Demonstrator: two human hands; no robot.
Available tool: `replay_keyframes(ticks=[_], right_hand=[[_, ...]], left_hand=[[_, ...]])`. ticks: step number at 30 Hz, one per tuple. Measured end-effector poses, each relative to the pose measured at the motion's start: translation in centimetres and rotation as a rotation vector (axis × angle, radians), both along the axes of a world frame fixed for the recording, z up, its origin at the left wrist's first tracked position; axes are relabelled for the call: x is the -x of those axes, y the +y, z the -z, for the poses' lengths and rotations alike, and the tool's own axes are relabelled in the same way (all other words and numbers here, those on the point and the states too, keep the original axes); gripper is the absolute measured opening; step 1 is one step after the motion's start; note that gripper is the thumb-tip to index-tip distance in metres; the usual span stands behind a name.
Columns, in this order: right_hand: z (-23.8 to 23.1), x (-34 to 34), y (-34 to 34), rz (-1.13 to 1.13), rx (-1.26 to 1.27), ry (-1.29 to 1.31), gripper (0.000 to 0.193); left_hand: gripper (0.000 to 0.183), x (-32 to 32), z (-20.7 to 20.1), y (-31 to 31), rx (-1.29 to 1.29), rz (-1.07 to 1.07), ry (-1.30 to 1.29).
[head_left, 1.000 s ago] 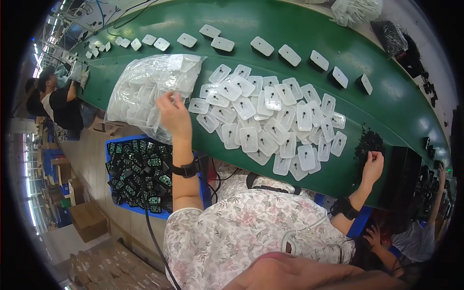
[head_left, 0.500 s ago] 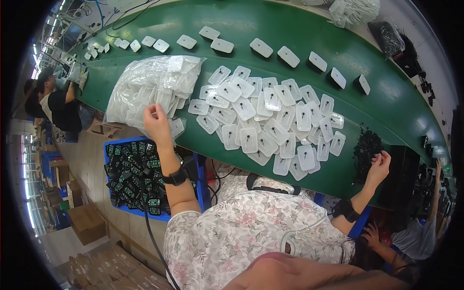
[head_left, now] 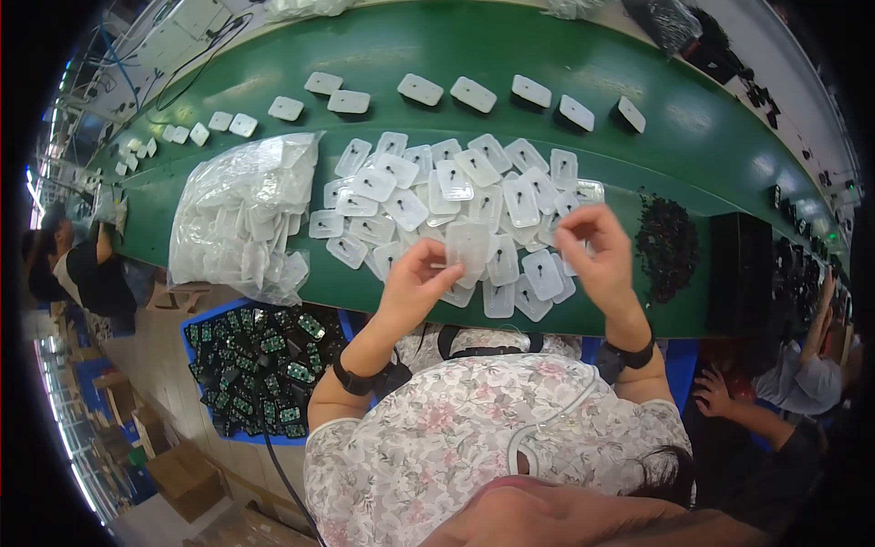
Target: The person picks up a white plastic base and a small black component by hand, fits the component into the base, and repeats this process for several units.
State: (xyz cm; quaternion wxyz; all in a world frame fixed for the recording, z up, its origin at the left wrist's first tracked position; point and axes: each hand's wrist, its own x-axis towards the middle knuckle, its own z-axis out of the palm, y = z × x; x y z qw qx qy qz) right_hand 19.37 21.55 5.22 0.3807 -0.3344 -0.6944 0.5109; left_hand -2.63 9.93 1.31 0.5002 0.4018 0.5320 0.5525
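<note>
Green table (head_left: pixel 383 41) sweeps in a curve across the workroom (the wide lens bends its edges), with shelves and a cardboard box (head_left: pixel 185 479) on the floor to the left. Along the far part of the table runs a loose row of small boxes with white tops (head_left: pixel 420 89).

Close to the front edge, the left hand (head_left: pixel 415 278) is clamped on a white lid (head_left: pixel 468 244), pinching its left side between thumb and fingers and holding it up over a pile of similar lids (head_left: pixel 398 170). Many lids in that pile carry a small dark piece near the middle. The right hand (head_left: pixel 597 255) is raised over the right side of the pile, apart from the held lid, its thumb and forefinger near each other; I cannot tell whether they meet or grip something small.

Left of the pile lies a clear plastic bag (head_left: pixel 239 219) full of pale, flat pieces. On the right is a spread of tiny black bits (head_left: pixel 667 248), with a black box (head_left: pixel 736 273) just beyond. Below the table's edge at left, a blue bin (head_left: pixel 241 436) holds a heap of circuit boards (head_left: pixel 273 344). At lower right, a co-worker's hand (head_left: pixel 714 394) shows.
</note>
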Motion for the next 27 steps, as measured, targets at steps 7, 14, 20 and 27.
replay_keyframes(ticks=[7, 14, 20, 27], right_hand=[[1.7, 3.3, -1.6, -0.251, 0.396, 0.245, 0.010], [2.8, 3.6, -1.5, -0.194, 0.016, 0.049, 0.008], [3.1, 3.9, -1.4, -0.185, -0.049, -0.018, 0.011], [2.4, 3.8, -1.4, -0.308, -0.387, -0.020, 0.013]], left_hand=[[0.026, -2.1, -1.6, 2.0, 0.155, 0.121, -0.239], [0.016, -2.4, -0.7, 2.5, 0.142, 0.115, -0.384], [0.022, -2.5, 1.0, 2.7, 0.194, 0.172, -0.358], [0.013, -1.5, 1.4, 2.8, 0.178, 0.100, -0.580]])
